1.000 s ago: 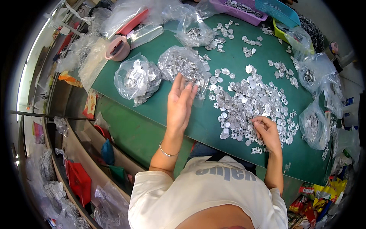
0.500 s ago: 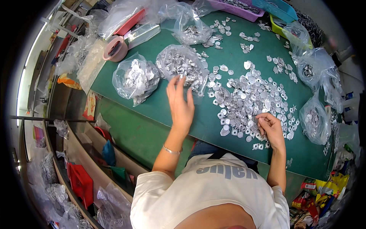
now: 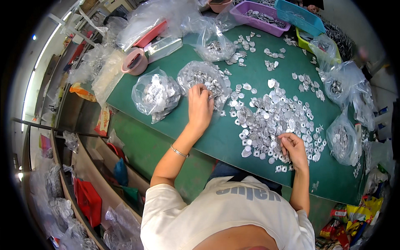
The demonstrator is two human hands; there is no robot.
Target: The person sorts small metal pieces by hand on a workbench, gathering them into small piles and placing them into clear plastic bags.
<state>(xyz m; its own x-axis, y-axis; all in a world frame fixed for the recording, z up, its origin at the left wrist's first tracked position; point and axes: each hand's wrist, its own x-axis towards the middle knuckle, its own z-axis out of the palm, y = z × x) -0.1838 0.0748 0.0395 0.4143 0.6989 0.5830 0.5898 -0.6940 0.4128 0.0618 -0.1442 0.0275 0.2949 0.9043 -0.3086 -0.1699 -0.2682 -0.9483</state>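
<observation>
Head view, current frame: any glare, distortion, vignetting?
Head view: corners fall to black; head view: light strip at far left glares and bows with the fisheye; head view: silver pieces shine pale against the green table.

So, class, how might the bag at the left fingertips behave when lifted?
The bag would likely sag, its thin clear film being wrinkled. It is probably heavy for its size, holding many metallic-looking pieces. Those might spill if it tips, since its mouth looks open.
</observation>
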